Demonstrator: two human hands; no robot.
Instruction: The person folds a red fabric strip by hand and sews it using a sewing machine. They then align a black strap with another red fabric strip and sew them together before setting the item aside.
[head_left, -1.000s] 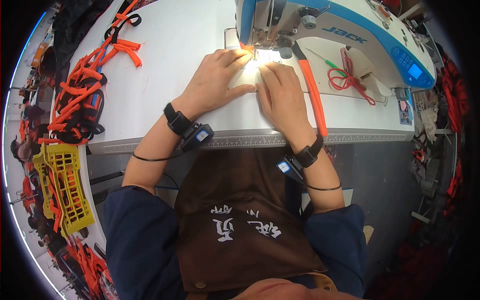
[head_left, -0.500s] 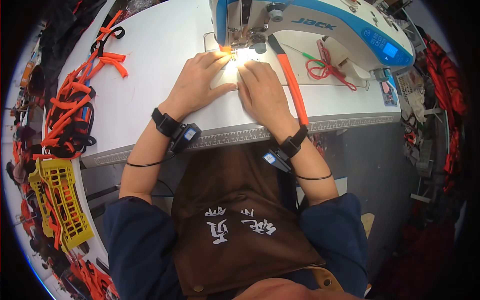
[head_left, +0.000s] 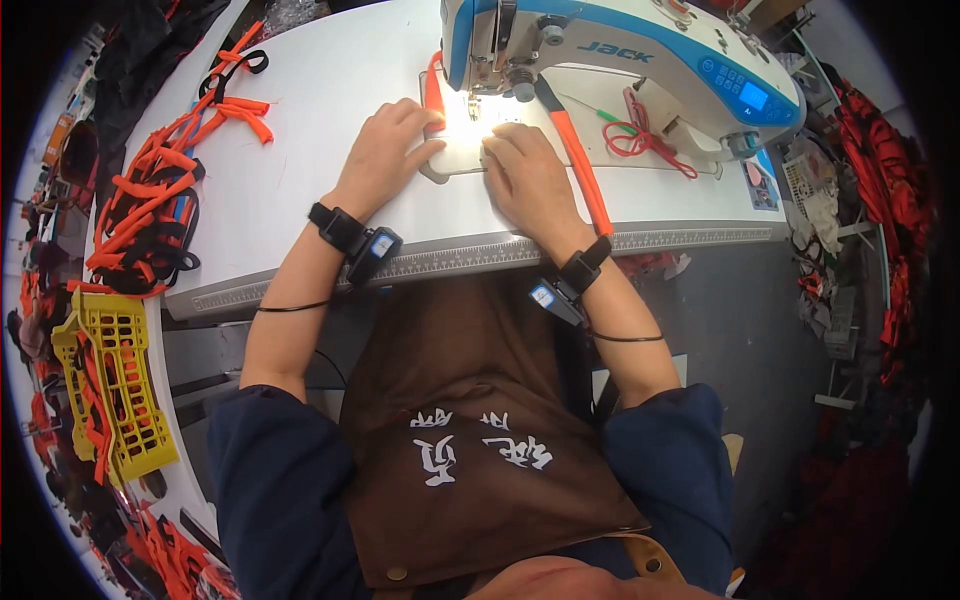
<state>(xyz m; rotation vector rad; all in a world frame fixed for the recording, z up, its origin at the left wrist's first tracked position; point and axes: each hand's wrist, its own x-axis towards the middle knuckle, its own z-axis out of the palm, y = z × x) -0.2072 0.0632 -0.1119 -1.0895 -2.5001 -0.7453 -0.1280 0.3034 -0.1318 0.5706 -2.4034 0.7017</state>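
Observation:
Under the head of the white and blue sewing machine (head_left: 640,50), a bright light shines on the needle area. An orange strip (head_left: 434,92) lies just left of the needle, and the fingertips of my left hand (head_left: 385,150) are closed on its near end. My right hand (head_left: 528,175) rests right of the needle with bent fingers pressed together; glare hides what they hold, if anything. Right of that hand, an orange and black strip (head_left: 580,165) runs from the machine bed to the table's front edge.
A tangle of orange and black strips (head_left: 150,205) lies on the table's left side, above a yellow basket (head_left: 120,380). Red-handled scissors (head_left: 650,140) and a thin green-handled tool (head_left: 620,124) lie under the machine arm. A ruler strip (head_left: 690,238) lines the front edge.
My left hand has moved slightly away from the needle, and more of the orange strip shows left of it. My right hand's fingers are more bent. The whole view has shifted a little.

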